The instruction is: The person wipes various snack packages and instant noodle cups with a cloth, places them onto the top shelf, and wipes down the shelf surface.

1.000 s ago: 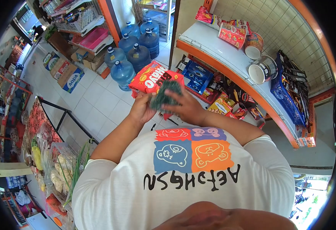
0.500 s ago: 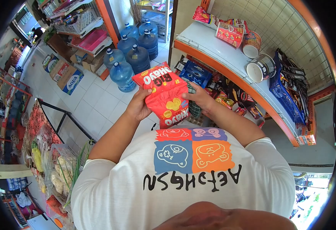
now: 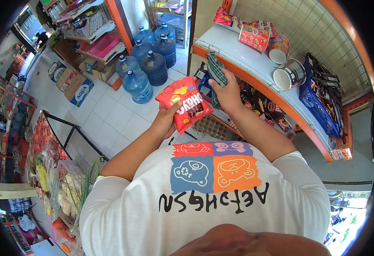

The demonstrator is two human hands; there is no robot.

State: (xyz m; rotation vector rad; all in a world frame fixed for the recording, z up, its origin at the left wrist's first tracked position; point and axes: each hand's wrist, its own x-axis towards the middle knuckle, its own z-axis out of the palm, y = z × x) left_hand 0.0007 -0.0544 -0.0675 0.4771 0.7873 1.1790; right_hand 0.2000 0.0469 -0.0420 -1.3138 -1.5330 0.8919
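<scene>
In my left hand (image 3: 165,122) is a red snack bag (image 3: 184,103) with yellow chips and white lettering printed on it, held by its lower left side in front of my chest. The fingers behind the bag are hidden. My right hand (image 3: 228,91) grips a green checkered cloth (image 3: 215,70), which sticks up past the fingers and hangs down below them. Cloth and bag are apart, with the cloth to the right, in front of the shelf's orange edge.
A white shelf (image 3: 221,39) on the right holds snack cups (image 3: 254,37) and a blue basket (image 3: 319,109) of packets. Below it are more packets and an egg tray (image 3: 212,127). Large blue water jugs (image 3: 137,86) stand on the tiled floor. At left is a produce basket (image 3: 63,170).
My right hand has come away from the snack bag and moved up with the cloth. The bag has turned in my left hand and shows a different, shorter red face.
</scene>
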